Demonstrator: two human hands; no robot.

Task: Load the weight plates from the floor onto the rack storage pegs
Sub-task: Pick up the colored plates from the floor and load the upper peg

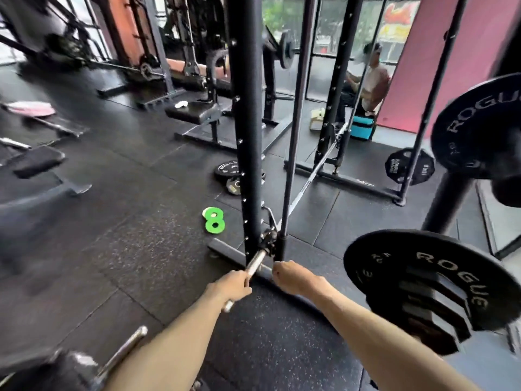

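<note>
My left hand (235,286) grips the steel barbell sleeve (258,259) that sticks out low beside the black rack upright (248,136). My right hand (287,275) is curled in a fist just right of the sleeve, by the rack's base beam (225,251); nothing shows in its fingers. Black Rogue plates (417,275) sit stacked on a storage peg at the lower right, with another plate (479,122) on a peg above. On the floor lie two green plates (214,221) and, further back, black plates (229,172).
A thin guide rod (293,136) runs up beside the upright. A black plate (410,167) hangs on the far rack. Benches (194,112) stand behind and to the left. A seated person (369,83) is at the back right. A bar handle (124,351) lies at the lower left.
</note>
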